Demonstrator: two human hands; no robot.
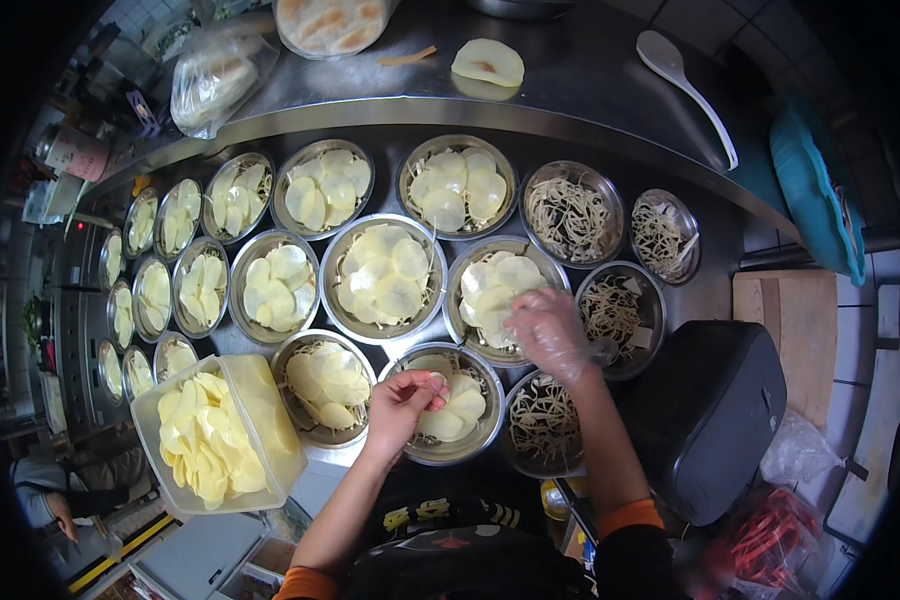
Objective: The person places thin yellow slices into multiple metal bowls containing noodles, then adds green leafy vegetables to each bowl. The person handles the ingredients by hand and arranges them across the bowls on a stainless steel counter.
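My bare left hand (404, 404) is closed in a pinch above the left edge of a near metal bowl of potato slices (460, 412); whatever its fingers hold, if anything, is hidden. My right hand (550, 335), in a clear plastic glove, reaches over the right side of another bowl, its fingers by the pale potato slices (492, 290) there. That hand is smeared, so its grip does not show. Under the slices, shredded strands peek out at the bowls' edges. A translucent tub (288, 440) heaped with potato slices (205, 435) stands left of my left hand.
Several metal bowls with slices on top fill the counter leftward. Bowls of bare strands (570, 215) stand at the right, near a black box-shaped appliance (710, 420). A raised steel shelf (570, 90) along the back bears a white spoon (670, 62) and one slice (488, 62).
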